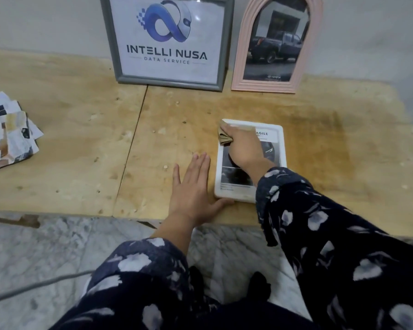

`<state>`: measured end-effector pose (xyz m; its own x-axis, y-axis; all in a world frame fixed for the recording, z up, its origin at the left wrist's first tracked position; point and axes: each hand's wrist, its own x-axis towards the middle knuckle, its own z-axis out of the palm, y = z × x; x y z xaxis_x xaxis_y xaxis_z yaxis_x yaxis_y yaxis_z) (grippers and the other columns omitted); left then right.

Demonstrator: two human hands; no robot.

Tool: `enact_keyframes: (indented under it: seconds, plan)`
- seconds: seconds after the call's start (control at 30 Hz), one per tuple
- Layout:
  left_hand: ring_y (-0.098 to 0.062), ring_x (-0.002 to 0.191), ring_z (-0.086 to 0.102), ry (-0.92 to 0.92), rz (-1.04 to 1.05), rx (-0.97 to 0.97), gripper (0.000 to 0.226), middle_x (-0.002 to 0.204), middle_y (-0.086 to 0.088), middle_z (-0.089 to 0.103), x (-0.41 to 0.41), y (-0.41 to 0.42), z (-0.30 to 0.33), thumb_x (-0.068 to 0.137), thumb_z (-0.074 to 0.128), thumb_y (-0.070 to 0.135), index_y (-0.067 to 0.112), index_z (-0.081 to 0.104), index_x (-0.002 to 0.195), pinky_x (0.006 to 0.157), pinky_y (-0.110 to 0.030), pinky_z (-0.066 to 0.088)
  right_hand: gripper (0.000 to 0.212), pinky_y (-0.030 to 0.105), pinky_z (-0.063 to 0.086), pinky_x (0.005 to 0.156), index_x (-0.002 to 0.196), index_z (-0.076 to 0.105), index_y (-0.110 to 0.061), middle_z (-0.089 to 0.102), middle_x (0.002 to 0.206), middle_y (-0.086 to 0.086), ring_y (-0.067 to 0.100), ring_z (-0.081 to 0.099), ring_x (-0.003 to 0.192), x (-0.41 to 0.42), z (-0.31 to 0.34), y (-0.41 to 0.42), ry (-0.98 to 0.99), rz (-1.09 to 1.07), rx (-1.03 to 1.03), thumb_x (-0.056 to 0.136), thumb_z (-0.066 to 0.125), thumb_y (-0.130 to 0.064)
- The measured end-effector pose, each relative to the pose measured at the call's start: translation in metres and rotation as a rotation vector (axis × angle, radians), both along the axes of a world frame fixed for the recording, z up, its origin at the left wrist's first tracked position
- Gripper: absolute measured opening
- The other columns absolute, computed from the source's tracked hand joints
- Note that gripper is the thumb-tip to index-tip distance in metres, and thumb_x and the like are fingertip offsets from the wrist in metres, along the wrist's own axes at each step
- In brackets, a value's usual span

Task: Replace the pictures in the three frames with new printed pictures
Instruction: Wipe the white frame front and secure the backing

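Observation:
A white frame (279,148) lies flat on the plywood table (81,139), face up, with a printed picture in it. My right hand (244,148) rests on its glass, shut on a tan cloth (224,136) near the frame's top left corner. My left hand (193,186) lies flat and open on the table beside the frame, its thumb touching the frame's near left corner. A grey frame (115,51) with a logo print and a pink arched frame (242,58) with a pickup truck print stand upright against the wall.
A loose pile of printed pictures and paper scraps (7,132) lies at the table's left edge. The table's near edge runs just below my left wrist, with marble floor (57,253) and a grey cable (34,285) beneath.

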<state>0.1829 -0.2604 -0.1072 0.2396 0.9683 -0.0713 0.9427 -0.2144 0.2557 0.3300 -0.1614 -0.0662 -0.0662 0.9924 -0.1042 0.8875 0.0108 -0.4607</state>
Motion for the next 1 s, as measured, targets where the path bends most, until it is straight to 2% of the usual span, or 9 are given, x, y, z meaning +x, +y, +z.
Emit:
enact_keyframes:
  seconds: [0.1, 0.23, 0.37, 0.47, 0.63, 0.77, 0.83, 0.9, 1.0]
  plan:
    - [-0.013, 0.148, -0.010, 0.005, 0.000, -0.005, 0.114, 0.162, 0.003, -0.008, 0.000, -0.002, -0.002, 0.073, 0.031, 0.086, 0.015, -0.007, 0.153, 0.118, -0.053, -0.005, 0.066, 0.019, 0.031, 0.099, 0.143, 0.042, -0.024, 0.056, 0.136, 0.007, 0.026, 0.050, 0.123, 0.003, -0.003, -0.022, 0.000, 0.023, -0.016, 0.087, 0.038, 0.009]
    - [-0.012, 0.148, -0.011, 0.015, -0.004, -0.009, 0.112, 0.162, 0.005, -0.008, 0.002, -0.001, 0.000, 0.072, 0.022, 0.087, 0.017, -0.007, 0.153, 0.118, -0.054, -0.006, 0.059, 0.027, 0.039, 0.089, 0.141, 0.045, -0.027, 0.062, 0.125, 0.009, 0.028, 0.055, 0.111, 0.008, -0.006, -0.050, 0.010, 0.055, -0.030, 0.089, 0.041, 0.000]
    - [-0.011, 0.148, -0.011, 0.022, 0.001, -0.009, 0.111, 0.162, 0.006, -0.009, 0.002, -0.002, -0.001, 0.073, 0.019, 0.088, 0.017, -0.006, 0.154, 0.118, -0.053, -0.007, 0.050, 0.029, 0.039, 0.093, 0.134, 0.054, -0.027, 0.062, 0.126, 0.006, 0.029, 0.053, 0.114, 0.012, -0.015, -0.082, 0.044, 0.078, 0.033, 0.089, 0.040, -0.010]
    - [-0.011, 0.148, -0.009, 0.021, 0.008, 0.001, 0.109, 0.162, 0.006, -0.007, 0.002, -0.002, -0.001, 0.073, 0.017, 0.088, 0.019, -0.004, 0.154, 0.118, -0.052, -0.007, 0.045, 0.027, 0.040, 0.090, 0.127, 0.060, -0.027, 0.065, 0.123, 0.002, 0.024, 0.056, 0.111, 0.017, -0.013, -0.100, 0.089, 0.122, 0.021, 0.086, 0.059, -0.009]
    - [-0.013, 0.149, -0.009, 0.043, -0.038, 0.025, 0.095, 0.162, 0.009, -0.007, -0.001, -0.004, -0.003, 0.077, 0.014, 0.082, 0.030, -0.006, 0.153, 0.117, -0.055, -0.004, 0.039, 0.038, 0.043, 0.095, 0.114, 0.067, -0.025, 0.065, 0.120, 0.004, 0.025, 0.056, 0.111, 0.027, 0.000, -0.109, 0.159, 0.186, -0.102, 0.087, 0.048, -0.005]
    - [-0.015, 0.149, -0.009, 0.078, -0.054, 0.029, 0.096, 0.162, 0.008, -0.007, 0.001, -0.002, -0.003, 0.072, 0.004, 0.087, 0.036, -0.007, 0.152, 0.116, -0.057, -0.004, 0.021, 0.025, 0.047, 0.090, 0.104, 0.072, -0.005, 0.071, 0.106, 0.010, 0.018, 0.062, 0.097, 0.036, 0.027, -0.076, 0.470, 0.128, -0.239, 0.088, 0.061, 0.000]
    - [-0.015, 0.149, -0.009, 0.085, -0.048, 0.029, 0.096, 0.162, 0.009, -0.007, 0.001, -0.002, -0.004, 0.071, 0.003, 0.089, 0.038, -0.008, 0.152, 0.116, -0.057, -0.004, 0.024, 0.028, 0.051, 0.086, 0.098, 0.075, -0.011, 0.073, 0.099, 0.003, 0.018, 0.066, 0.093, 0.041, 0.040, -0.051, 0.540, -0.025, -0.194, 0.088, 0.058, 0.001]
    - [-0.014, 0.149, -0.009, 0.088, -0.041, 0.037, 0.095, 0.162, 0.010, -0.007, 0.001, -0.001, -0.006, 0.072, 0.005, 0.089, 0.039, -0.008, 0.151, 0.116, -0.057, -0.004, 0.029, 0.030, 0.051, 0.082, 0.104, 0.073, -0.021, 0.070, 0.104, -0.003, 0.017, 0.062, 0.095, 0.044, 0.045, -0.023, 0.369, -0.075, -0.117, 0.088, 0.056, -0.004]
    - [-0.013, 0.149, -0.008, 0.080, -0.031, 0.052, 0.095, 0.162, 0.011, -0.006, 0.001, -0.001, -0.008, 0.072, 0.010, 0.090, 0.040, -0.005, 0.152, 0.116, -0.057, -0.003, 0.035, 0.039, 0.050, 0.088, 0.114, 0.068, -0.023, 0.067, 0.114, 0.005, 0.027, 0.060, 0.105, 0.041, 0.043, 0.006, 0.106, -0.001, 0.014, 0.087, 0.053, -0.006]
